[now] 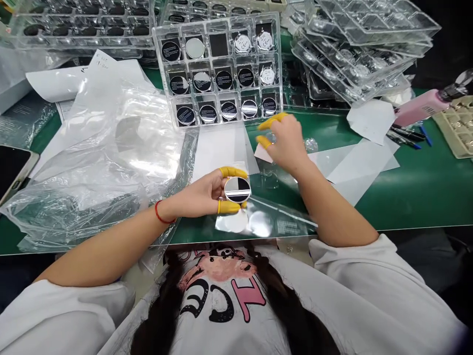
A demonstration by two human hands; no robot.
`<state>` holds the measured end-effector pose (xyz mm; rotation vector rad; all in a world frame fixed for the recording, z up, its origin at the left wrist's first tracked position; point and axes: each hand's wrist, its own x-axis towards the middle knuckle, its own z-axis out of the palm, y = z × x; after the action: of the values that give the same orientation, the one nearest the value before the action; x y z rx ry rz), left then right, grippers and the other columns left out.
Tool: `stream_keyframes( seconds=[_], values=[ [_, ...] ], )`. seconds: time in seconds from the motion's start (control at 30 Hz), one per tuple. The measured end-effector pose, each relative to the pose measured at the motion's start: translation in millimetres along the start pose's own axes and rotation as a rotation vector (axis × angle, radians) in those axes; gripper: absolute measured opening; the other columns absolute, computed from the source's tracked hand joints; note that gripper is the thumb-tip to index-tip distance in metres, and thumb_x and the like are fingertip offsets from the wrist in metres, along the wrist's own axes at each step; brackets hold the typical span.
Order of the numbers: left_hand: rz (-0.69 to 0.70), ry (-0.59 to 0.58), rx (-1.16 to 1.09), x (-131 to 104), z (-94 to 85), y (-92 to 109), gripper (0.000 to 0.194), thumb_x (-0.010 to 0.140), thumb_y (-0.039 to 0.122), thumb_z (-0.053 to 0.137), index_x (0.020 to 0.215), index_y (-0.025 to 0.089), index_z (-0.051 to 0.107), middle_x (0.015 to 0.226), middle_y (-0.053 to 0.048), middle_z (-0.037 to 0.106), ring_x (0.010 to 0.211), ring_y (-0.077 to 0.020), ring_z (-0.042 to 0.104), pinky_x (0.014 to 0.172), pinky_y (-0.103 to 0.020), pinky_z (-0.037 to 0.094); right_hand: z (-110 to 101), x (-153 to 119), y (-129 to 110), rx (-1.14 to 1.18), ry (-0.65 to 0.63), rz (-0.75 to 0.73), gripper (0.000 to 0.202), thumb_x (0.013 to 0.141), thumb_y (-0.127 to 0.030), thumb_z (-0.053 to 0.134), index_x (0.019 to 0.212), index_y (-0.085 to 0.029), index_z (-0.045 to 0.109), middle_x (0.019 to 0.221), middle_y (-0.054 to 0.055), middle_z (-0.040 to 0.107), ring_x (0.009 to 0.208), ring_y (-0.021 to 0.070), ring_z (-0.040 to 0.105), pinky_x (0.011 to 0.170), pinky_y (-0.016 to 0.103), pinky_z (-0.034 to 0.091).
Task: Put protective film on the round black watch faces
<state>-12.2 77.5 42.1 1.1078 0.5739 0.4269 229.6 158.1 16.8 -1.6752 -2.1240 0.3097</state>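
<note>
Disc [237, 190] pinched in left grip [201, 198]; right grip [288, 144] spread; green table [428, 197], clear trays [388, 22] behind.

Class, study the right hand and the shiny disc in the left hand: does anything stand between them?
Nothing visible blocks the right hand from the shiny disc. The left hand holds it from the opposite side; the pinkish slip by the right hand does not seem to obstruct.
</note>
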Motion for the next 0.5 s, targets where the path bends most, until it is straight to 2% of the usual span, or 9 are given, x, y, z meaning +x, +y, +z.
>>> stream_keyframes(
  seconds=[0.07, 0.1, 0.17, 0.2, 0.3, 0.33, 0.4, 0.5],
  values=[
    [-0.008, -0.07, 0.004, -1.3, 2.4, 0.7, 0.048, 0.075, 0.013, 0.075, 0.113, 0.021, 0.047, 0.087, 0.001, 0.068, 0.08, -0.012, 0.07, 0.073, -0.024, 0.057, 12.1, -12.9, -22.6, 0.044, -0.145, -0.23, 0.018, 0.084, -0.026, 0.067, 0.101, -0.019, 0.066, 0.106, 0.011, 0.064, 0.105, 0.0288, 0.054, 0.093, 0.046, 0.042],
    [0.0, -0.057, 0.021, -0.9, 2.8, 0.0, 0.048, 0.074, 0.013, 0.076, 0.112, 0.021, 0.048, 0.086, 0.001, 0.069, 0.08, -0.0118, 0.07, 0.073, -0.024, 0.057, 17.2, -18.2, -32.0, 0.044, -0.228, -0.296, 0.016, 0.085, -0.026, 0.066, 0.099, -0.018, 0.066, 0.102, 0.011, 0.065, 0.099, 0.0265, 0.055, 0.088, 0.042, 0.043],
    [0.028, 0.063, 0.066, 1.2, 2.1, -2.7, 0.05, 0.073, 0.013, 0.077, 0.113, 0.02, 0.048, 0.084, 0.002, 0.068, 0.078, -0.0108, 0.07, 0.072, -0.022, 0.056, 21.4, -24.0, -42.0, 0.054, -0.31, -0.307, 0.008, 0.085, -0.019, 0.062, 0.092, -0.017, 0.066, 0.094, 0.01, 0.065, 0.09, 0.0228, 0.055, 0.08, 0.036, 0.043],
    [0.041, 0.146, 0.08, 2.6, 1.1, -4.6, 0.052, 0.073, 0.014, 0.078, 0.115, 0.021, 0.048, 0.084, 0.002, 0.068, 0.078, -0.0104, 0.07, 0.072, -0.021, 0.056, 19.5, -24.9, -43.1, 0.078, -0.282, -0.276, 0.007, 0.085, -0.016, 0.059, 0.089, -0.017, 0.065, 0.091, 0.009, 0.064, 0.086, 0.0213, 0.054, 0.076, 0.034, 0.042],
    [0.067, 0.341, 0.062, 6.8, -3.8, -10.2, 0.058, 0.074, 0.018, 0.078, 0.121, 0.022, 0.045, 0.089, 0.001, 0.069, 0.081, -0.0116, 0.072, 0.07, -0.021, 0.056, 2.8, -28.1, -44.2, 0.234, -0.048, -0.242, 0.006, 0.088, -0.016, 0.058, 0.09, -0.019, 0.063, 0.09, 0.005, 0.065, 0.082, 0.0174, 0.055, 0.073, 0.032, 0.042],
    [0.081, 0.373, 0.053, 7.8, -5.8, -11.9, 0.059, 0.074, 0.019, 0.078, 0.122, 0.022, 0.045, 0.091, 0.001, 0.069, 0.08, -0.0116, 0.072, 0.068, -0.021, 0.056, -2.8, -31.5, -47.0, 0.273, 0.017, -0.3, 0.004, 0.089, -0.019, 0.059, 0.091, -0.02, 0.063, 0.089, 0.003, 0.066, 0.081, 0.0166, 0.056, 0.074, 0.032, 0.042],
    [0.111, 0.413, 0.092, 9.0, -9.3, -15.1, 0.061, 0.07, 0.015, 0.078, 0.121, 0.02, 0.046, 0.088, 0.002, 0.068, 0.073, -0.0091, 0.069, 0.061, -0.017, 0.052, -7.7, -41.3, -56.9, 0.271, 0.075, -0.504, 0.004, 0.091, -0.023, 0.061, 0.093, -0.021, 0.064, 0.087, 0.002, 0.066, 0.082, 0.0159, 0.056, 0.076, 0.032, 0.042],
    [0.123, 0.428, 0.219, 10.8, -12.7, -20.0, 0.065, 0.064, 0.005, 0.075, 0.122, 0.018, 0.048, 0.074, 0.006, 0.063, 0.057, -0.0046, 0.057, 0.049, -0.014, 0.041, 2.0, -52.7, -69.7, 0.114, 0.12, -0.747, 0.01, 0.095, -0.025, 0.057, 0.096, -0.022, 0.066, 0.089, 0.003, 0.066, 0.086, 0.0181, 0.053, 0.078, 0.035, 0.039]
  ],
)
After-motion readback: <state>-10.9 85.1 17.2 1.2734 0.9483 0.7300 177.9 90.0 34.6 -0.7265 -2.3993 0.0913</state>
